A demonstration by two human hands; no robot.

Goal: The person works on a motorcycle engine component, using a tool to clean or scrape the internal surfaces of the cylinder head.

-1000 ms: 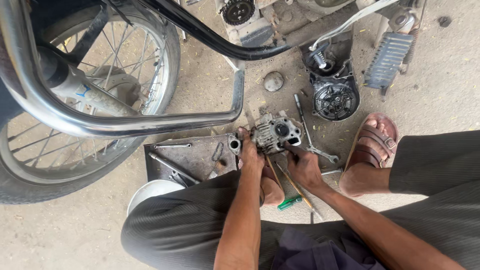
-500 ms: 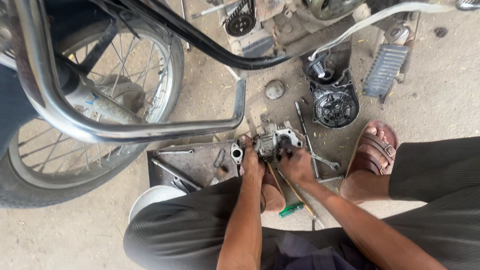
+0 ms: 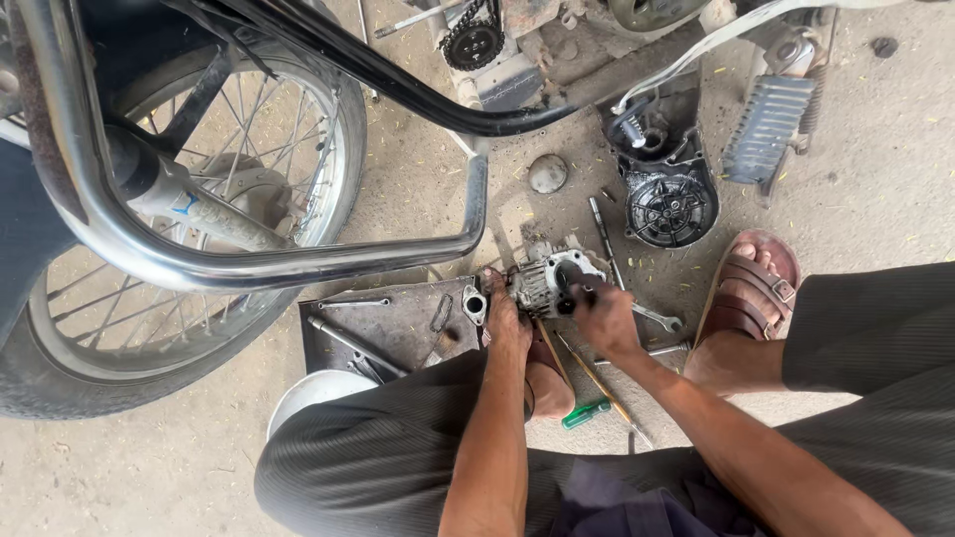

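A grey finned engine cylinder [image 3: 543, 279] rests on the ground between my feet. My left hand [image 3: 505, 320] grips its left side, next to a small metal flange [image 3: 475, 303]. My right hand [image 3: 603, 318] is closed at the cylinder's open bore; a small dark object shows at its fingers, too small to identify. A green-handled screwdriver [image 3: 587, 413] lies just below my hands, beside my left foot [image 3: 550, 383].
A flat metal tray [image 3: 383, 328] with wrenches lies left of the cylinder. A black engine cover [image 3: 669, 204], a round cap [image 3: 547, 173], a spanner [image 3: 657, 318] and a footrest [image 3: 766, 127] lie beyond. The motorcycle wheel [image 3: 149, 249] and crash bar [image 3: 298, 264] stand left. My sandalled right foot [image 3: 746, 298] is at right.
The view has shifted slightly. My right hand has moved from the cylinder's side onto its open top, while my left hand keeps its hold.
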